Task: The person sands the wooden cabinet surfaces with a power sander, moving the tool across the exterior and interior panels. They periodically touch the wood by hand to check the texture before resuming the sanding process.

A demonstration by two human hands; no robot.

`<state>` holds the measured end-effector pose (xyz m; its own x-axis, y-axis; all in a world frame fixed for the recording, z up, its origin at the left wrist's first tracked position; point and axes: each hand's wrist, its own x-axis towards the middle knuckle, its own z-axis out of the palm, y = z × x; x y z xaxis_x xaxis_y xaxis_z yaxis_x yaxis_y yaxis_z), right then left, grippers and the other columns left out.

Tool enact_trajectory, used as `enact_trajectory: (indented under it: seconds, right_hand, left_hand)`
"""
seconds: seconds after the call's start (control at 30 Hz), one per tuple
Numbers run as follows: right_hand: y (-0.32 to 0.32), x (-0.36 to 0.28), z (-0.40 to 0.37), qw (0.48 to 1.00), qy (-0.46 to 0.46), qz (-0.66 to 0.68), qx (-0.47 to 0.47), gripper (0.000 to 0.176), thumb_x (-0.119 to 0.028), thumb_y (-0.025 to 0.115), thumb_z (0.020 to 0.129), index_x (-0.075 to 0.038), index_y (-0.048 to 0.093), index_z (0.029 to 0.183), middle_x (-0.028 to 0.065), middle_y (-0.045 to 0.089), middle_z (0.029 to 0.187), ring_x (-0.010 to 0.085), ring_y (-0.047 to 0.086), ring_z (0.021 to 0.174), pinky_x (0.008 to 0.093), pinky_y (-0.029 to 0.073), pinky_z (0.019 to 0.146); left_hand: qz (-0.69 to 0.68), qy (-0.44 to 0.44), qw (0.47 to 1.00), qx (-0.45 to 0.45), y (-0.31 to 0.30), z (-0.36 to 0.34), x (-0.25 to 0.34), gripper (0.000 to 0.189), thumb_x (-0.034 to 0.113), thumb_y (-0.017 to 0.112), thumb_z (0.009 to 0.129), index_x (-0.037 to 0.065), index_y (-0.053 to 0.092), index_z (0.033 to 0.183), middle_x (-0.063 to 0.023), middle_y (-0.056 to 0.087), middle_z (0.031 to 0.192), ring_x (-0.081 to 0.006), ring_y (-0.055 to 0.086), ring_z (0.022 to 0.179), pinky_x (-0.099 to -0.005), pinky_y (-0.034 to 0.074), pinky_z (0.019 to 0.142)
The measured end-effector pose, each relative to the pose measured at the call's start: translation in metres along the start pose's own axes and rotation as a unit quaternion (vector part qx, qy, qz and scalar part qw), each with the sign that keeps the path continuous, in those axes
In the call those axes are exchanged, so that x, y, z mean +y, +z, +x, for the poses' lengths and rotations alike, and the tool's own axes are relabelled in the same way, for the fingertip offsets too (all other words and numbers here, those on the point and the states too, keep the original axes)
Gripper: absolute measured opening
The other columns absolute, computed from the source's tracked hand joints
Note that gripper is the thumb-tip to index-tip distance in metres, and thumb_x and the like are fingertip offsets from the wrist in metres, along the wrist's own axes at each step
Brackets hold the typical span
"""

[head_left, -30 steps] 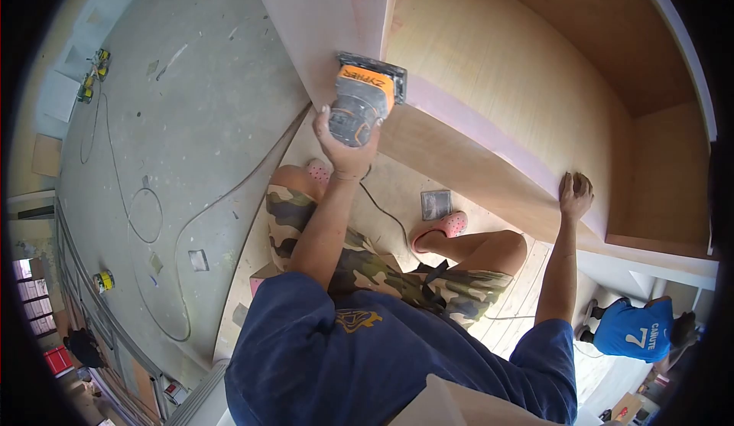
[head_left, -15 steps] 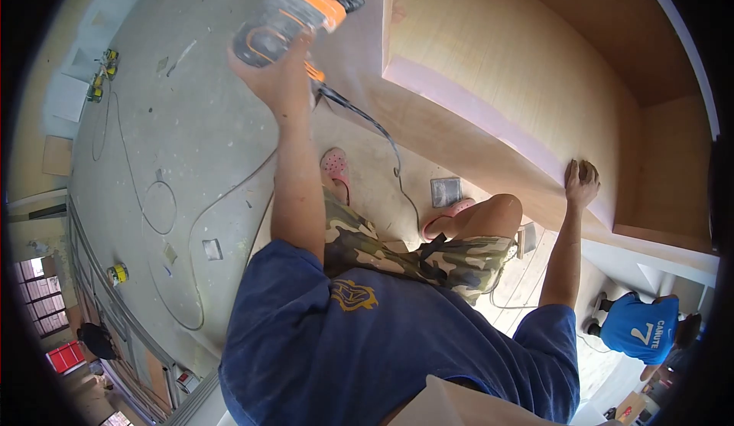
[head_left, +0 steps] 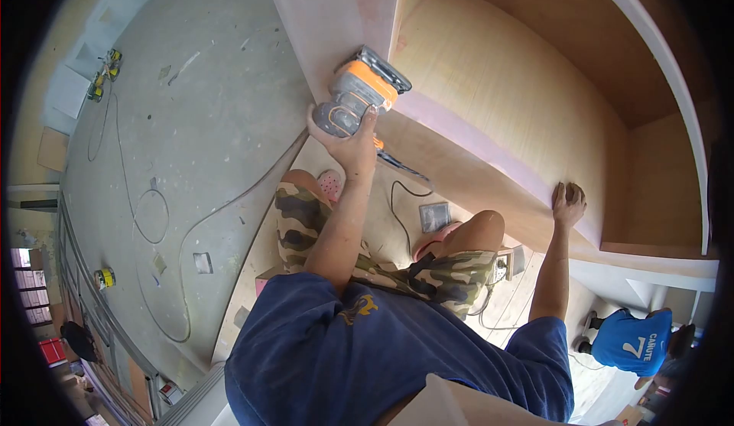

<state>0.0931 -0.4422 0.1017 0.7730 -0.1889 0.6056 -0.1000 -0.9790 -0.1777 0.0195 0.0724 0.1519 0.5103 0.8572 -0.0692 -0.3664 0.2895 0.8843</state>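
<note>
Left hand (head_left: 348,147) is wrapped tight around the grey body of an orange sander (head_left: 359,97), arm stretched forward. The sander's flat pad is pressed against the corner of a plywood cabinet (head_left: 497,82), where the upright side panel meets the pinkish front edge (head_left: 474,139) of a shelf. Its black cord (head_left: 401,196) drops from the tool and loops down past the knees.

Right hand (head_left: 569,203) sits well apart from the sander, further along the same front edge, with the fingers curled over it. Cannot tell if it grips anything small.

The person is crouched, wearing camo shorts (head_left: 428,273) and a blue shirt (head_left: 367,365), with a pink clog (head_left: 330,185) visible beside the left forearm. A square grey sheet (head_left: 434,216) lies on the board near the right knee. The concrete floor (head_left: 191,120) at left is dusty, with long cables trailing and a small yellow tool (head_left: 103,278) near the wall. Another person in a blue numbered shirt (head_left: 631,342) is at lower right, apart from the work.
</note>
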Motion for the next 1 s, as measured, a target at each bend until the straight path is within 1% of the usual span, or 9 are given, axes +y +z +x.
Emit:
enact_trajectory:
  seconds: [0.07,0.1,0.17,0.37,0.5,0.6,0.8,0.93,1.0]
  right_hand:
    - [-0.007,-0.011,-0.003,0.999,0.023,0.021,-0.012,0.042,-0.042,0.069,0.081,-0.008,0.069,0.106,0.0115,0.065,0.117,0.0323,0.058,0.109,0.0436,0.044,0.095]
    - [-0.008,-0.014,-0.003,0.999,0.024,0.023,-0.012,0.042,-0.042,0.069,0.081,-0.008,0.069,0.106,0.0115,0.065,0.117,0.0323,0.058,0.109,0.0436,0.044,0.095]
    - [-0.008,-0.017,-0.003,0.999,0.032,0.013,-0.023,0.042,-0.041,0.069,0.081,-0.008,0.069,0.106,0.0117,0.064,0.117,0.032,0.058,0.109,0.0437,0.044,0.095]
    - [-0.006,-0.013,-0.005,1.0,0.016,0.014,-0.01,0.041,-0.042,0.068,0.082,-0.008,0.069,0.105,0.011,0.065,0.116,0.0324,0.058,0.108,0.0435,0.044,0.094]
    - [-0.007,-0.013,-0.007,1.0,0.012,0.007,-0.015,0.04,-0.041,0.069,0.081,-0.008,0.069,0.104,0.0112,0.065,0.115,0.0323,0.059,0.107,0.0435,0.044,0.094]
    - [-0.011,-0.011,-0.003,0.999,0.028,0.023,-0.008,0.039,-0.039,0.07,0.081,-0.008,0.069,0.103,0.0119,0.065,0.115,0.0323,0.059,0.107,0.0437,0.044,0.093]
    - [-0.015,-0.017,-0.006,0.999,0.03,0.018,-0.005,0.04,-0.039,0.07,0.081,-0.009,0.069,0.106,0.0125,0.065,0.114,0.0323,0.058,0.107,0.0439,0.044,0.094]
    - [-0.011,-0.003,-0.007,0.999,0.031,0.017,-0.019,0.044,-0.043,0.069,0.08,-0.009,0.069,0.108,0.0112,0.064,0.118,0.0334,0.057,0.11,0.044,0.043,0.097]
    - [-0.006,-0.001,-0.005,0.999,0.03,0.023,-0.025,0.046,-0.046,0.068,0.08,-0.01,0.069,0.108,0.0091,0.062,0.121,0.0339,0.055,0.113,0.0443,0.043,0.098]
  left_hand:
    - [0.13,0.192,0.972,-0.027,0.005,0.006,0.038,0.096,-0.002,0.081,0.068,0.001,0.02,0.142,-0.0193,0.036,0.135,-0.0315,0.047,0.12,-0.0423,0.046,0.094]
    - [0.13,0.194,0.972,-0.028,0.006,0.012,0.053,0.096,-0.002,0.081,0.068,0.001,0.02,0.142,-0.0193,0.036,0.135,-0.0315,0.047,0.12,-0.0423,0.046,0.094]
    - [0.216,0.402,0.888,-0.059,0.007,0.032,0.078,0.097,0.004,0.086,0.061,0.001,0.029,0.139,-0.0202,0.04,0.131,-0.0341,0.049,0.116,-0.0454,0.044,0.095]
    - [0.269,0.608,0.725,-0.177,-0.01,0.069,0.093,0.095,0.011,0.091,0.057,0.001,0.035,0.132,-0.0174,0.046,0.119,-0.0306,0.051,0.107,-0.0438,0.047,0.088]
    - [0.234,0.641,0.702,-0.206,-0.02,0.05,0.048,0.092,0.011,0.09,0.057,0.0,0.036,0.13,-0.0182,0.047,0.117,-0.0342,0.052,0.103,-0.0437,0.047,0.084]
    - [0.209,0.576,0.776,-0.149,-0.015,0.041,0.033,0.083,0.006,0.086,0.058,0.004,0.041,0.129,-0.0193,0.051,0.116,-0.0372,0.053,0.103,-0.0455,0.049,0.084]
    - [0.272,0.632,0.712,-0.141,0.0,0.056,0.105,0.093,0.015,0.091,0.056,-0.003,0.038,0.131,-0.0191,0.047,0.121,-0.0342,0.053,0.106,-0.0449,0.048,0.084]
    - [0.191,0.55,0.8,-0.144,0.029,0.067,0.162,0.087,0.01,0.089,0.055,0.0,0.044,0.129,-0.0151,0.052,0.118,-0.0313,0.054,0.107,-0.0408,0.047,0.09]
    - [0.211,0.592,0.766,-0.136,0.045,0.062,0.201,0.089,0.008,0.088,0.059,0.002,0.04,0.134,-0.0157,0.05,0.122,-0.0294,0.054,0.109,-0.0403,0.048,0.091]
